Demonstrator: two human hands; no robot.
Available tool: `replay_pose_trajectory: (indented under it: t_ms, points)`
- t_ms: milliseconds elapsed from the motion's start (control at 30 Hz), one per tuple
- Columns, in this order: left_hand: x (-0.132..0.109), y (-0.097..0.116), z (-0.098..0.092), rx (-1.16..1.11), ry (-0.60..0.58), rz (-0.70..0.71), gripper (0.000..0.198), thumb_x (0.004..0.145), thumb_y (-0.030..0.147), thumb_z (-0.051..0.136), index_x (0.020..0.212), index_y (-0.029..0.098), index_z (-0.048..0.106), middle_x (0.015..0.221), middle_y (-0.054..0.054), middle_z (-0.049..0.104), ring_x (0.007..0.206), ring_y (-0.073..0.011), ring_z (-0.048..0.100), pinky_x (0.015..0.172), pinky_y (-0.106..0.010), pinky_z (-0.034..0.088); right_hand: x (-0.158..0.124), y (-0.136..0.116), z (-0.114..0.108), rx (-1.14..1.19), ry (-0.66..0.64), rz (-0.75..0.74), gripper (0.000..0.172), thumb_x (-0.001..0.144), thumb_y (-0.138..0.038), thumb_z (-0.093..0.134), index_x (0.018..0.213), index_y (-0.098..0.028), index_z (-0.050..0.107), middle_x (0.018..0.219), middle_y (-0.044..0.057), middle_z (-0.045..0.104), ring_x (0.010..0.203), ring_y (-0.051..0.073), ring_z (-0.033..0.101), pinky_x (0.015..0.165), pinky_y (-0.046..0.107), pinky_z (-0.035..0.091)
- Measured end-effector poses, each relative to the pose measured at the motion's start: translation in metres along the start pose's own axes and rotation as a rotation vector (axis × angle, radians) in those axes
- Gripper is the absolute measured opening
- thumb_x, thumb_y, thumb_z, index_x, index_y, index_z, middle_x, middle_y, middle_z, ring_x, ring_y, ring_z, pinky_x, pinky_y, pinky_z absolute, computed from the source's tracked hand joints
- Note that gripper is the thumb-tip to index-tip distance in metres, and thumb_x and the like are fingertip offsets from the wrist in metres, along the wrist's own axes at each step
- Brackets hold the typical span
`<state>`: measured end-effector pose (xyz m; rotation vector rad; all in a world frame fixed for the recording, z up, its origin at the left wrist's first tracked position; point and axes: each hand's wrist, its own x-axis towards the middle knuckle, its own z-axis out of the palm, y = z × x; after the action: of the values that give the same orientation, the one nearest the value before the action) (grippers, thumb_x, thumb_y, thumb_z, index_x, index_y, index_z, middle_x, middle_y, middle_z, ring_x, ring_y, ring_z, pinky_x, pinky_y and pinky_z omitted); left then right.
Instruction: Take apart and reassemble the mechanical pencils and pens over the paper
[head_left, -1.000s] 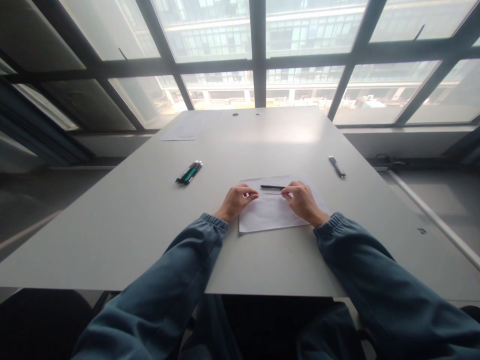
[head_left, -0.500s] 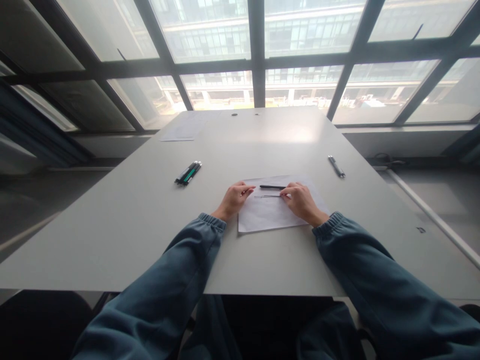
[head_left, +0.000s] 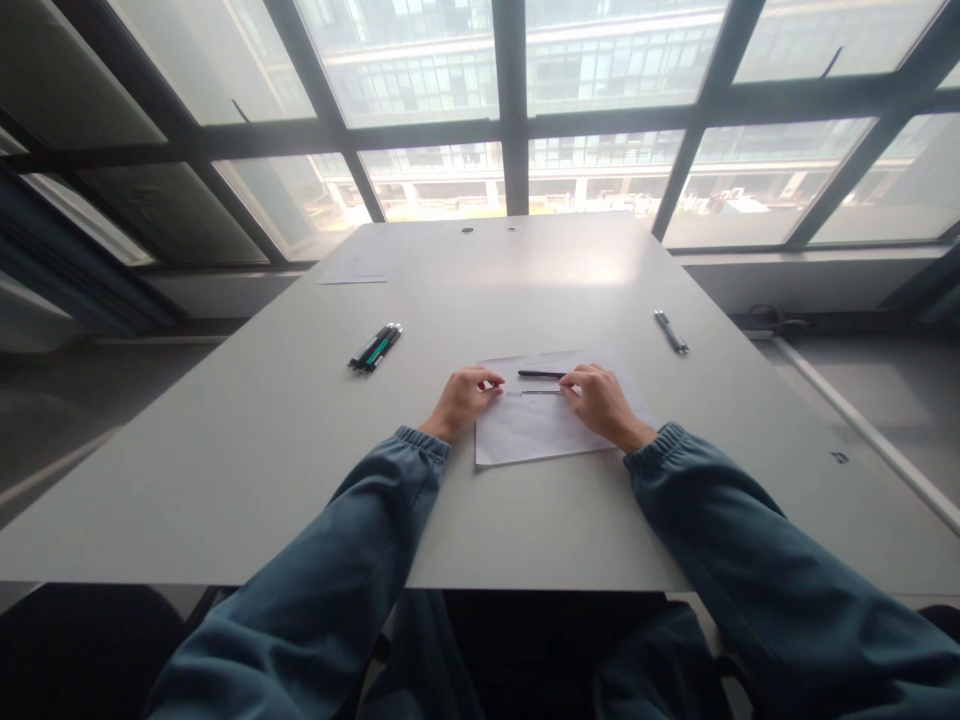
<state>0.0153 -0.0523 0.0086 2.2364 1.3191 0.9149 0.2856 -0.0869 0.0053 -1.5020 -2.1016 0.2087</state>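
A white sheet of paper (head_left: 547,430) lies in front of me on the table. Over its left edge is my left hand (head_left: 466,397), thumb and forefinger close to each other; whether anything small is between them is too small to tell. My right hand (head_left: 598,402) rests at the paper's right part, its fingertips pinching the right end of a thin dark rod, like a pen refill (head_left: 538,392). A tiny clear piece (head_left: 514,394) shows at the rod's left end. Just above it lies a black pen barrel (head_left: 538,374), its right end touching or behind my right fingers.
Several dark pens, one with green (head_left: 376,348), lie left on the white table (head_left: 262,450). A grey pen (head_left: 670,332) lies to the right. More paper (head_left: 356,262) is at the far left, and two small round items (head_left: 467,230) sit near the far edge.
My left hand has drawn slightly left and down, and its fingertips have curled. The right hand has hardly moved. The tiny clear piece by the rod's left end shows more plainly.
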Motion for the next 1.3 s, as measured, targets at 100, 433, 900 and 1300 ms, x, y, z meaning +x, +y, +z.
replay_pose_trajectory:
  t_ms: [100,433,900,1300]
  points:
    - [0.000,0.000,-0.003,-0.003,0.013,0.005,0.014,0.079,0.028,0.075,0.087,0.019,0.080,0.083,-0.004,0.074,0.071,-0.0168,0.063,0.074,-0.030,0.053,0.000,-0.001,-0.001,0.010,0.006,0.001,0.018,0.093,-0.020,0.060,0.089,-0.021,0.077,0.094,0.008,0.073,0.094,0.024,0.061,0.087,0.035,0.042]
    - [0.000,-0.004,-0.001,0.002,-0.052,0.011,0.030,0.082,0.019,0.063,0.108,0.019,0.078,0.094,-0.005,0.073,0.073,-0.0150,0.063,0.077,-0.029,0.054,0.000,0.000,0.001,0.030,0.021,-0.002,0.019,0.095,-0.022,0.058,0.087,-0.020,0.075,0.093,0.007,0.073,0.094,0.023,0.062,0.088,0.034,0.041]
    - [0.006,-0.019,-0.007,0.195,0.140,-0.009,0.042,0.098,0.023,0.044,0.135,0.017,0.062,0.136,-0.011,0.065,0.130,-0.0255,0.056,0.116,-0.043,0.041,0.006,0.017,-0.014,0.022,0.237,0.049,0.039,0.095,-0.013,0.041,0.121,-0.013,0.071,0.112,0.015,0.072,0.105,0.029,0.060,0.095,0.040,0.046]
    - [-0.002,-0.040,-0.002,0.461,-0.058,-0.265,0.051,0.102,0.036,0.038,0.150,0.024,0.050,0.159,-0.011,0.042,0.149,-0.0388,0.031,0.121,-0.064,0.022,0.005,0.065,-0.008,-0.152,0.099,0.267,0.040,0.096,-0.017,0.041,0.126,-0.014,0.067,0.129,0.017,0.066,0.117,0.032,0.056,0.100,0.044,0.042]
